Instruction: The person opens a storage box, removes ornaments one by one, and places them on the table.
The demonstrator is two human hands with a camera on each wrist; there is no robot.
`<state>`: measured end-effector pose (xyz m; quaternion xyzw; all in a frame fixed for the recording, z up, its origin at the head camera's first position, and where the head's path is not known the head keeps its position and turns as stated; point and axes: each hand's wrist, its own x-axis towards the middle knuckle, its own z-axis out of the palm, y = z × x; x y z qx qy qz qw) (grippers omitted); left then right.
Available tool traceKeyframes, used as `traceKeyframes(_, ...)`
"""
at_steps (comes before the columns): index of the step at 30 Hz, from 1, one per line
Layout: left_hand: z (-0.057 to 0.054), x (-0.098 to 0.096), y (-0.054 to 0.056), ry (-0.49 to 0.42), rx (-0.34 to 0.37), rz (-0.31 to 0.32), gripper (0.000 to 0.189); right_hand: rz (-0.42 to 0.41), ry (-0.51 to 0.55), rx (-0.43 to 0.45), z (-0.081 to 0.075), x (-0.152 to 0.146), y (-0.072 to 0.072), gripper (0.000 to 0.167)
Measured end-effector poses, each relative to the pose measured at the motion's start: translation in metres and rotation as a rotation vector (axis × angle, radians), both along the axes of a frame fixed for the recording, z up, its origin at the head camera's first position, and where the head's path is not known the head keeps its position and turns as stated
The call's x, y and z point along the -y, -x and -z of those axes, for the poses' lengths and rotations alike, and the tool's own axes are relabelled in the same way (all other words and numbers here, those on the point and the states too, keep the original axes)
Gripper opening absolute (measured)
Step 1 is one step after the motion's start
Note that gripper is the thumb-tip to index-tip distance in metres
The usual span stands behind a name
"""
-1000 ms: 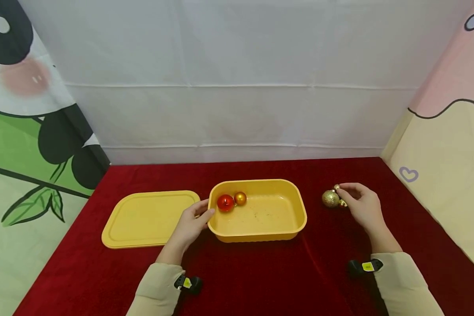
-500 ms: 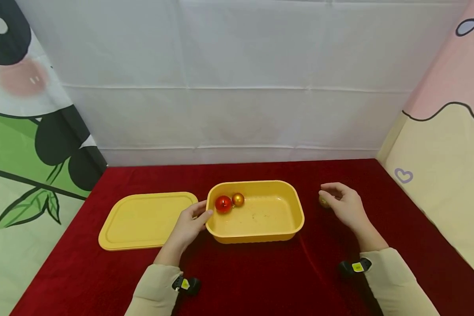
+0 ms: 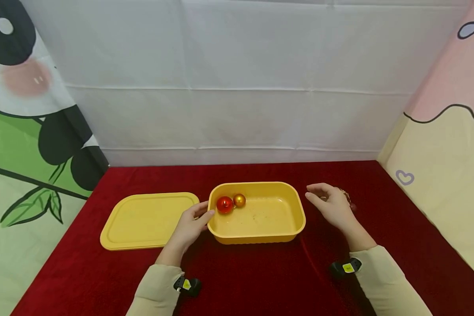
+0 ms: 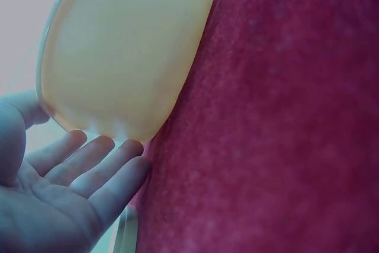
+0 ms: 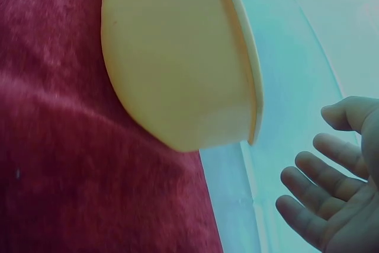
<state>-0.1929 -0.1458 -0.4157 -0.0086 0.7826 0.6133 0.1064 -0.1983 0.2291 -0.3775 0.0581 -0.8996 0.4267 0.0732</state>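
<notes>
- Yellow box [image 3: 272,219]: rounded corners, thin lip, shiny floor with a few dark specks. Sits mid-table on the red cloth [image 3: 253,281].
- At its left end: glossy red ball [image 3: 224,205] and a smaller gold ball [image 3: 239,200], side by side.
- Left hand [image 3: 188,223] holds the left rim, thumb over the lip, fingertips on the outer wall.
- Right hand [image 3: 332,208], just right of it: loose, palm bare, thumb and fingers apart.
- Flat yellow lid [image 3: 150,219] lies left.

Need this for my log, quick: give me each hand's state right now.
Left hand: closed, holding one end of the yellow box.
Right hand: open, nothing seen between its thumb and fingers.
</notes>
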Motion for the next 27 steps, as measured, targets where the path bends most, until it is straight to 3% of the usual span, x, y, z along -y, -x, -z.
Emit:
traceKeyframes(13, 0.002, -0.001, 0.0, -0.007, -0.017, -0.006, 0.046, -0.054, 0.042, 0.03, -0.002, 0.026, 0.006, 0.033)
traceKeyframes(27, 0.0, 0.0, -0.001, 0.001, -0.025, -0.005, 0.047, -0.136, 0.062, -0.006, 0.001, 0.05, 0.011, 0.031)
